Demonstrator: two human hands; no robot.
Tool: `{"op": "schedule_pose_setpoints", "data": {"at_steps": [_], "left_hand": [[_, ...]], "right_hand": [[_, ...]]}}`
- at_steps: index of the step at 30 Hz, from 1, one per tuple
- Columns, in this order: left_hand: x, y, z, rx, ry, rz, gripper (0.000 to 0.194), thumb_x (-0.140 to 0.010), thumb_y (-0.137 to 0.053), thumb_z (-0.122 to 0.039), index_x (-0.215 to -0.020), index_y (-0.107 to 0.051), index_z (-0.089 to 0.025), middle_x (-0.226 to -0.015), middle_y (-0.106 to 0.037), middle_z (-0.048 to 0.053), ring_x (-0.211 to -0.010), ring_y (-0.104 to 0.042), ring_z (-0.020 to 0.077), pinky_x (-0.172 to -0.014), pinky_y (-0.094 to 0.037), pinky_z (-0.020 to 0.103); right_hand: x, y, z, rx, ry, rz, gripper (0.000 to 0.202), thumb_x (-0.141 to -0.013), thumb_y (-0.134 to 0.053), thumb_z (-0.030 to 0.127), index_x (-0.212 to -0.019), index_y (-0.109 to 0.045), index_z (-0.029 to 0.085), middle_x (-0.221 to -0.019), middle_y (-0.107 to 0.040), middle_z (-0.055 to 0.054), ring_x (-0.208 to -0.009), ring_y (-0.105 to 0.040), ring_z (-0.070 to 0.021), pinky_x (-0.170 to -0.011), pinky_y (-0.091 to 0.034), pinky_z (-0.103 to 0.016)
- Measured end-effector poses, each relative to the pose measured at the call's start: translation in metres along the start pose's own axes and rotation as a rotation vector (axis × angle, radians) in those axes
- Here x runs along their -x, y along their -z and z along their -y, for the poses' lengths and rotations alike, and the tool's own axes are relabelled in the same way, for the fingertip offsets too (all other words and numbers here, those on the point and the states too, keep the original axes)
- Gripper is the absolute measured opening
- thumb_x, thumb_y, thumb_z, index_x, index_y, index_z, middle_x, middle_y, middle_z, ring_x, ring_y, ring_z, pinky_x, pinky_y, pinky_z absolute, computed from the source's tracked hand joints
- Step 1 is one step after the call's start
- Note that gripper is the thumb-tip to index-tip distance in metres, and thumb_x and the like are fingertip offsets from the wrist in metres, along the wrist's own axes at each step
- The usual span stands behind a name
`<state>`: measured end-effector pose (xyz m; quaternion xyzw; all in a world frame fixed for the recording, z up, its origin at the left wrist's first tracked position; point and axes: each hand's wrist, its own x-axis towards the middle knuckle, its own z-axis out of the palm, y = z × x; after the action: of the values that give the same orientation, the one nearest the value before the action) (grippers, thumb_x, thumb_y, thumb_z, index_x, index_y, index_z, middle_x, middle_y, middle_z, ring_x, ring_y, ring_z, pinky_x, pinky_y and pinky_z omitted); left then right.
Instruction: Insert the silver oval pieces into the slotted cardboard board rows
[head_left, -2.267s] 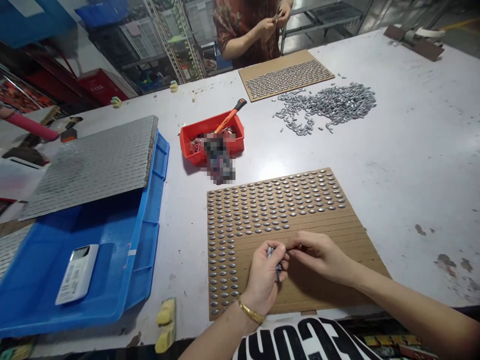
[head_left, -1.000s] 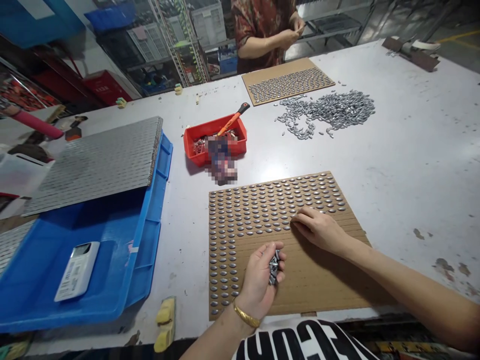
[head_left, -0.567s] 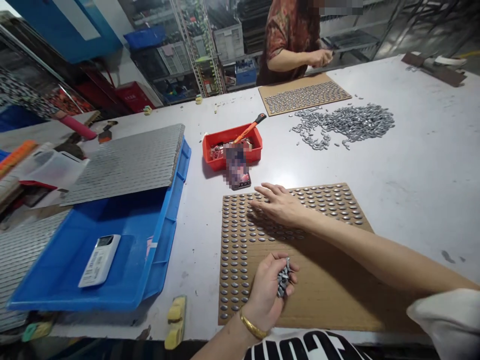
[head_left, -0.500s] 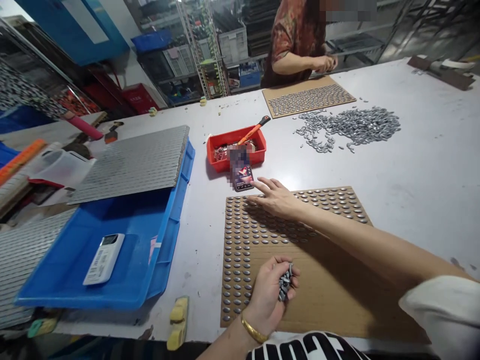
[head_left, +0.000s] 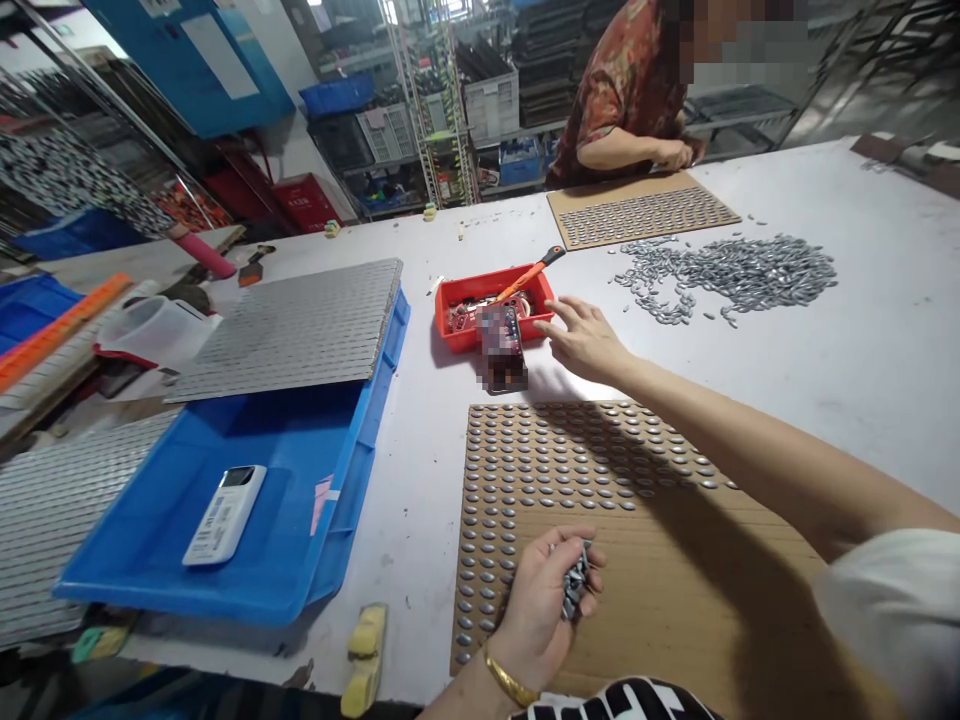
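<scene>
My left hand point(head_left: 538, 600), with a gold bangle at the wrist, is curled around a clump of small silver oval pieces point(head_left: 576, 582) above a brown cardboard sheet point(head_left: 675, 590). Rows of the same ovals line the sheet's far part and left side. My right hand point(head_left: 585, 343) is spread and holds nothing, its fingertips beside the right end of a red tray point(head_left: 459, 342). A phone point(head_left: 502, 348) leans against the tray's front. Inside the tray are small parts and an orange-handled tool point(head_left: 525, 277).
A loose pile of silver ovals point(head_left: 780, 272) lies at the back right. Across the table a person point(head_left: 622, 100) works at another cardboard sheet point(head_left: 645, 205). On the left are a blue bin point(head_left: 300, 575) holding a white device point(head_left: 225, 515), a ridged grey panel point(head_left: 292, 325) and a yellow block point(head_left: 365, 660).
My right hand has moved up off the cardboard and away from the phone, to the tray's right end. The view has shifted slightly. My left hand still holds the ovals.
</scene>
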<state>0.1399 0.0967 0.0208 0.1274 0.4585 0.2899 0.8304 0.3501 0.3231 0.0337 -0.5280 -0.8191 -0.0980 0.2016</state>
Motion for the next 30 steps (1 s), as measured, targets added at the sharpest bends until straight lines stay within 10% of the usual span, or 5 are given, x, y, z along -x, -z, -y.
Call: {"op": "schedule_pose_setpoints", "data": {"at_steps": [4, 11, 30], "left_hand": [[-0.002, -0.006, 0.0, -0.026, -0.022, -0.006, 0.028, -0.073, -0.07, -0.031, -0.09, -0.053, -0.016, -0.075, -0.064, 0.005, -0.055, -0.053, 0.009, -0.042, -0.025, 0.018], [-0.006, -0.018, 0.002, -0.068, -0.054, 0.067, 0.024, -0.074, -0.071, -0.029, -0.085, -0.058, -0.013, -0.071, -0.057, 0.002, -0.057, -0.049, 0.0068, -0.042, -0.026, 0.017], [-0.004, -0.025, 0.011, -0.167, -0.034, 0.004, 0.032, -0.066, -0.078, -0.032, -0.086, -0.061, -0.013, -0.067, -0.061, 0.003, -0.053, -0.05, 0.0081, -0.041, -0.028, 0.017]], "right_hand": [[0.071, 0.035, 0.038, -0.431, 0.036, 0.104, 0.036, -0.092, -0.044, 0.02, -0.126, -0.054, 0.02, -0.115, -0.062, -0.012, -0.101, -0.057, -0.0241, -0.083, -0.048, -0.041], [0.179, 0.087, 0.102, -0.903, -0.136, 0.297, 0.017, -0.094, -0.048, 0.026, -0.103, -0.062, 0.021, -0.091, -0.064, -0.007, -0.084, -0.06, -0.0173, -0.072, -0.049, -0.029], [0.224, 0.089, 0.119, -1.049, -0.492, 0.228, 0.019, -0.092, -0.05, 0.03, -0.09, -0.067, 0.021, -0.082, -0.065, -0.006, -0.077, -0.06, -0.0174, -0.068, -0.049, -0.03]]}}
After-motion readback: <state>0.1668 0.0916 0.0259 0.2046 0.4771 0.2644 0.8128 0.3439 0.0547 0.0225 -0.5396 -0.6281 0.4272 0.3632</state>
